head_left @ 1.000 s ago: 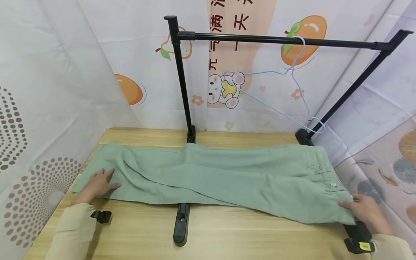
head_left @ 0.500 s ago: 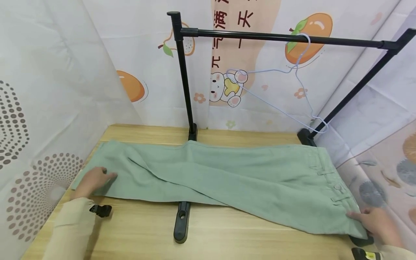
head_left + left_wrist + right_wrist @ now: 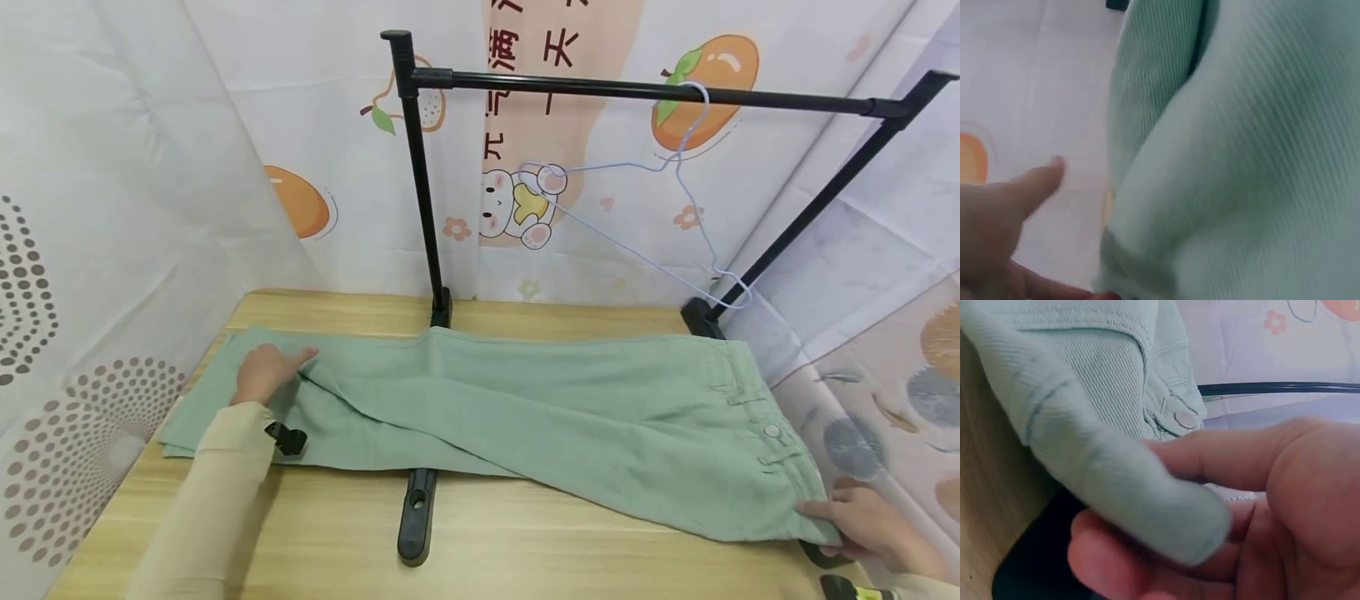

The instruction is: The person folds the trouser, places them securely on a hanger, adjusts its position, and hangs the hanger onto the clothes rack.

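A pair of light green trousers (image 3: pixel 570 408) lies lengthwise, legs to the left and waistband to the right. One leg crosses slantwise over the other, leaving a fold. My left hand (image 3: pixel 268 371) is over the leg end by that fold. In the left wrist view its thumb (image 3: pixel 1038 184) stands straight, apart from the ribbed-looking cloth, while a fingertip meets the cloth edge. At the waistband's near corner my right hand (image 3: pixel 862 521) pinches the cloth between thumb and fingers. The right wrist view shows the gripped waistband (image 3: pixel 1147 487) and a metal button (image 3: pixel 1185 419) beyond.
A black garment rack (image 3: pixel 423 192) stands on the wooden table (image 3: pixel 600 558), its left foot (image 3: pixel 415 525) passing under the trousers. A pale blue wire hanger (image 3: pixel 622 167) hangs from the rail. Printed white curtains (image 3: pixel 337 183) enclose the back and sides.
My left hand has moved up and right along the trouser leg to the fold. My right hand has drawn the waistband corner toward the near right, flattening the top.
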### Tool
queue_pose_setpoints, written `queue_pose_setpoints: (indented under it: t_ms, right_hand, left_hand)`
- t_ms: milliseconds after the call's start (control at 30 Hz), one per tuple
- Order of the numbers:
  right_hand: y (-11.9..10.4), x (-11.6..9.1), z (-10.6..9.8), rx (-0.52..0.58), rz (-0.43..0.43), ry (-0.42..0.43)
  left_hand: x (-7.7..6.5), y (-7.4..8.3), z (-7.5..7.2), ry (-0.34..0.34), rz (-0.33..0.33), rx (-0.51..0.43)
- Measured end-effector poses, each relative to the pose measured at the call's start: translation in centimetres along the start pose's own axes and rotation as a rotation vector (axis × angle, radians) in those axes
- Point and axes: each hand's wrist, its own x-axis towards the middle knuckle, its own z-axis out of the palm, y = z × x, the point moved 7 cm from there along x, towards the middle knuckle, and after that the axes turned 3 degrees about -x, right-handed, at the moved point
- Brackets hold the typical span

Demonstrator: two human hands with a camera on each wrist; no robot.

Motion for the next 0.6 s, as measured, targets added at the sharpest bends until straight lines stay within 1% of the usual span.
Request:
queue_pose_setpoints:
  t_ms: [33, 100, 200, 300, 433, 500, 600]
  right_hand:
    - [-0.1, -0.1, 0.1, 0.058, 0.008, -0.005]
    - [-0.4, -0.3, 0.3, 0.105, 0.007, -0.017]
    - [-0.7, -0.6, 0.5, 0.172, 0.002, -0.049]
    - [-0.7, -0.7, 0.5, 0.212, 0.013, -0.069]
    - [-0.2, -0.8, 0.2, 0.210, 0.036, -0.058]
    - [-0.1, -0.7, -0.1, 0.195, 0.043, -0.045]
    - [0.3, -0.8, -0.4, 0.159, 0.049, -0.040]
  left_hand:
    - [0.1, 0.1, 0.3, -0.020, -0.015, 0.004]
    - [0.1, 0.4, 0.9, -0.054, -0.026, 0.022]
    - [0.0, 0.5, 1.3, -0.064, -0.027, 0.045]
    - [0.1, 0.2, 1.1, -0.023, -0.004, 0.053]
    - [0.2, -0.9, 0.3, 0.056, 0.036, 0.040]
    - [0.2, -1.8, -0.1, 0.084, 0.029, 0.017]
    - [0.1, -3.1, -0.5, 0.105, -0.005, -0.036]
